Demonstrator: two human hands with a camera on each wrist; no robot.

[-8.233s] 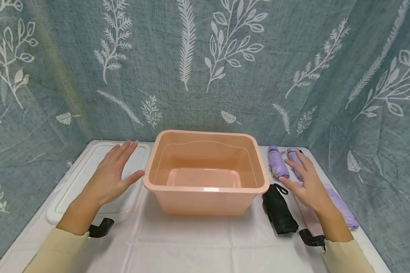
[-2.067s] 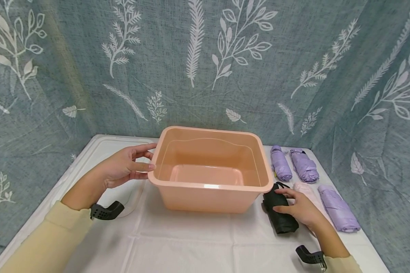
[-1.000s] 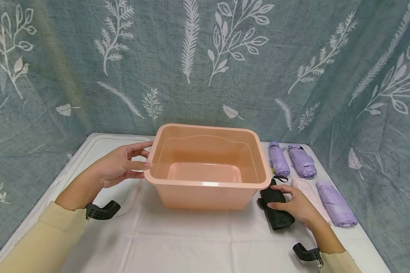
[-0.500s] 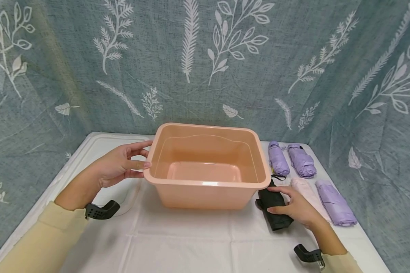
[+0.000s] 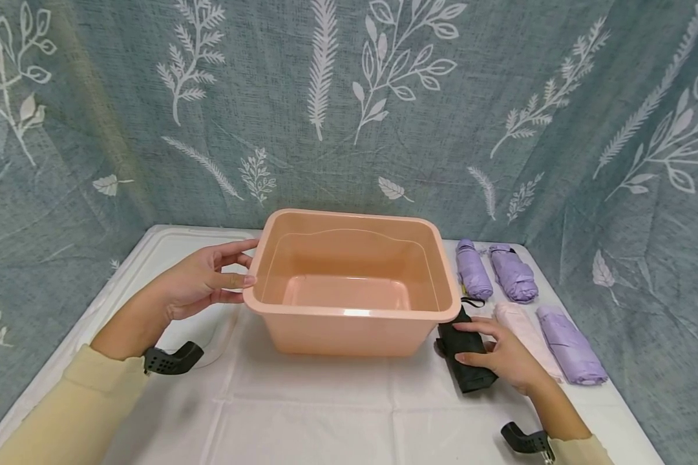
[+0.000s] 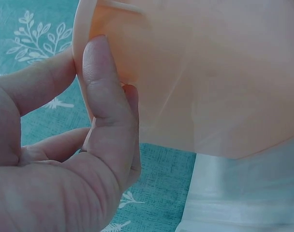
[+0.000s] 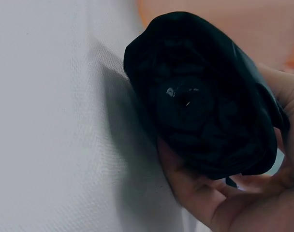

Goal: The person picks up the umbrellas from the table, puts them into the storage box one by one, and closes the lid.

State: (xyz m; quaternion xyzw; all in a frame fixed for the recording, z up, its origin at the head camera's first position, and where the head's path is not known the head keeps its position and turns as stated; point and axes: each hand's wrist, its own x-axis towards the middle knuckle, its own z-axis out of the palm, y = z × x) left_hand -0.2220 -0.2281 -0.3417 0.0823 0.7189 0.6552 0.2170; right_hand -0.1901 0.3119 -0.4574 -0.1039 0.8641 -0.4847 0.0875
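Observation:
My left hand (image 5: 200, 282) pinches the left rim of a peach plastic storage bin (image 5: 349, 332). In the left wrist view the thumb and fingers of that hand (image 6: 106, 130) lie on both sides of the bin's rim. No items show inside the bin. To its right, my right hand (image 5: 506, 355) grips a black folded umbrella (image 5: 468, 368), fingers on its far side and thumb on its near side. Its round end (image 7: 190, 106) faces the right wrist camera, close over the white cloth. A wrist strap loop (image 5: 473, 301) pokes out at the umbrella's far end.
Two purple folded umbrellas (image 5: 473, 270) lie at the back right. Nearer are a pale pink folded one (image 5: 526, 332), partly behind my right hand, and another purple one (image 5: 571, 349). A white lid (image 5: 177, 248) lies left of the bin. Patterned curtains (image 5: 349, 129) enclose the table.
My left hand has moved from above the lid onto the bin's rim. My right hand has come down onto the black umbrella, which has since shifted slightly left and turned a little.

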